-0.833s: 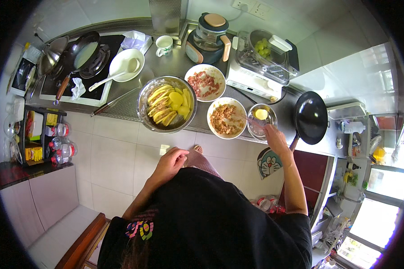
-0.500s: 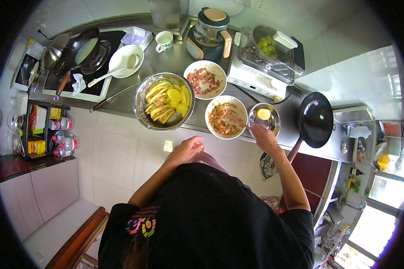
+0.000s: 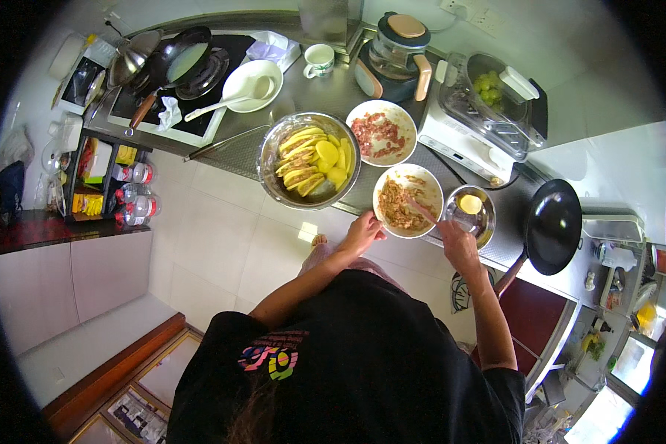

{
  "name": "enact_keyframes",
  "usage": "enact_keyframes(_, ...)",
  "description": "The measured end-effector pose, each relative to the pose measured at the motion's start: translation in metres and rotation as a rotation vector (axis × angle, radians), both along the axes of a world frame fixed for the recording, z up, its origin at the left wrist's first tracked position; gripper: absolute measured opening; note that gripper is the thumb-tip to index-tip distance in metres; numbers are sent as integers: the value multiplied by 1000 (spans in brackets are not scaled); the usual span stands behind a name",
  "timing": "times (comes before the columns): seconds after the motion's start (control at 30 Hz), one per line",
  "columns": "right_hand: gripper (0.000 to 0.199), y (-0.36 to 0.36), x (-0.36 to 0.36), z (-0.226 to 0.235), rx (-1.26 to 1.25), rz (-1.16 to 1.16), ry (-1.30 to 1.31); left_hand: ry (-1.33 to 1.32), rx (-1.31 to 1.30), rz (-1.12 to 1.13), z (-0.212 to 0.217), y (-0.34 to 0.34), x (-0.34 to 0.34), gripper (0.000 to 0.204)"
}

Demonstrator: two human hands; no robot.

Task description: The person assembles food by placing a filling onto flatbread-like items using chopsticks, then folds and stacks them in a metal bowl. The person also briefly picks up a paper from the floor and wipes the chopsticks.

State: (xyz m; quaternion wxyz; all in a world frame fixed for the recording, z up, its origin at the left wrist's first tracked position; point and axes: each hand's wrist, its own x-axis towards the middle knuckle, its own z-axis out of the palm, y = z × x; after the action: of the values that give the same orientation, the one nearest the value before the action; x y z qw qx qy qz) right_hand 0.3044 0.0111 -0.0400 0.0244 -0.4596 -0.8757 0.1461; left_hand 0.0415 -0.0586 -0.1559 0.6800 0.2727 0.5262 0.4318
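Observation:
My right hand (image 3: 460, 248) is closed around pinkish-brown chopsticks (image 3: 425, 211), whose tips are in the brown minced filling (image 3: 398, 206) of a white bowl (image 3: 438, 194). At that bowl's near left rim, my left hand (image 3: 364, 232) has its fingers curled against the edge. Left of it, a metal basin (image 3: 266, 177) holds yellow slices, several with filling between them, and liquid. Behind stands another white bowl (image 3: 354, 112) with reddish chopped meat (image 3: 377, 135). A small metal bowl (image 3: 487, 222) beside my right hand contains a pale yellow piece (image 3: 470, 204).
A black pan (image 3: 555, 226) sits at the right with its handle toward me. A white appliance (image 3: 459, 140) and a glass kettle (image 3: 396, 55) stand behind. Leftward are a white dish with a ladle (image 3: 255, 85), a cup (image 3: 319, 61) and a stove with a wok (image 3: 185, 59).
My left hand has moved forward to the filling bowl's rim. The right hand still holds the chopsticks in the filling. The whole view has shifted, with the counter appearing farther right.

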Motion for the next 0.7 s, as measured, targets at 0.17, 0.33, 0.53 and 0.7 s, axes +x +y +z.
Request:
enact_keyframes(0.17, 14, -20, 3, -5, -175, -156, 44, 55, -20, 17, 5, 2, 4, 21)
enact_keyframes(0.33, 20, -28, 1, -18, -369, -349, 295, 400, 100, -151, 37, -5, -15, 23)
enact_keyframes(0.53, 28, -26, -2, -14, -390, -402, 231, 745, 467, -17, 111, -31, -104, 17)
enact_keyframes(0.7, 28, -10, -46, 40, -59, -309, 238, 1229, 473, 18, 139, -13, -186, 21)
